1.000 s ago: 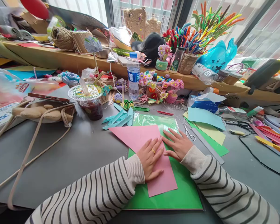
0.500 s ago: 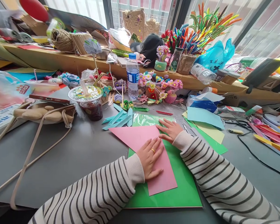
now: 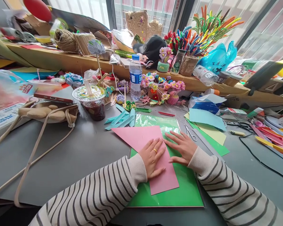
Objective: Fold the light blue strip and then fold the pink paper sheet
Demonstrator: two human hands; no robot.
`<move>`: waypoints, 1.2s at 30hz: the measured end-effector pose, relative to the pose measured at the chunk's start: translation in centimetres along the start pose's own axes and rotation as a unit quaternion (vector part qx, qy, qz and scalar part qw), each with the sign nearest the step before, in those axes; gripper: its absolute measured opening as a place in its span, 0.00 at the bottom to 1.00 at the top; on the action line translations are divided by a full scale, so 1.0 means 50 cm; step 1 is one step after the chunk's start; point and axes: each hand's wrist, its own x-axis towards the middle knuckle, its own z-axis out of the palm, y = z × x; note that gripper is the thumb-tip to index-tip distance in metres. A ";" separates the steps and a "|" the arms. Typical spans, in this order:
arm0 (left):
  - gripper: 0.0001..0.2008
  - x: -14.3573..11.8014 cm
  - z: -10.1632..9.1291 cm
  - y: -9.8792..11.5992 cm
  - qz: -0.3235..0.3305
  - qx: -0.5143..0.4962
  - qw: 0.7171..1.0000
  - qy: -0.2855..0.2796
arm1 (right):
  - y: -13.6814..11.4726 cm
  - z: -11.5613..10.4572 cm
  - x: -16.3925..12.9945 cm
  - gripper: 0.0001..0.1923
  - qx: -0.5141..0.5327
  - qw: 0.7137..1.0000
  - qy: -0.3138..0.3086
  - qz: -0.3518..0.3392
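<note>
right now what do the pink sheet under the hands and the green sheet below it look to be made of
The pink sheet looks like matte craft paper: no glare, a sharp folded edge, lying flat under the left hand and right hand. The green sheet looks glossy, perhaps coated card or plastic film: it throws bright reflections near its far end.

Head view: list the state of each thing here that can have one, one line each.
Pink paper: folded to a triangle, flat on the green sheet.
Left hand: flat, pressing the pink paper.
Right hand: flat along the paper's right edge.
Water bottle: upright, capped.
Drink cup: lidded, upright.
Scissors: lying on the table, untouched.
</note>
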 end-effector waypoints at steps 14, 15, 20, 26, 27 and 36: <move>0.31 -0.002 0.004 -0.002 0.004 -0.006 1.000 0.016 | -0.047 -0.001 -0.091 0.38 -0.003 0.997 0.058 -0.049; 0.31 -0.002 0.003 -0.002 0.004 -0.007 1.000 0.017 | -0.051 -0.002 -0.098 0.37 -0.002 0.997 0.061 -0.053; 0.31 -0.001 0.003 -0.002 0.007 -0.005 1.000 0.022 | -0.060 0.001 -0.123 0.33 -0.003 0.996 0.076 -0.055; 0.31 -0.001 0.005 -0.006 0.017 -0.002 1.000 0.018 | -0.060 0.013 -0.092 0.38 -0.027 0.998 0.062 0.000; 0.32 -0.001 0.004 -0.006 0.018 -0.002 1.000 0.016 | -0.061 0.013 -0.086 0.37 -0.028 0.998 0.057 0.001; 0.31 0.000 -0.001 -0.002 0.006 -0.007 1.000 0.007 | -0.095 0.010 -0.112 0.34 -0.011 0.993 0.108 -0.040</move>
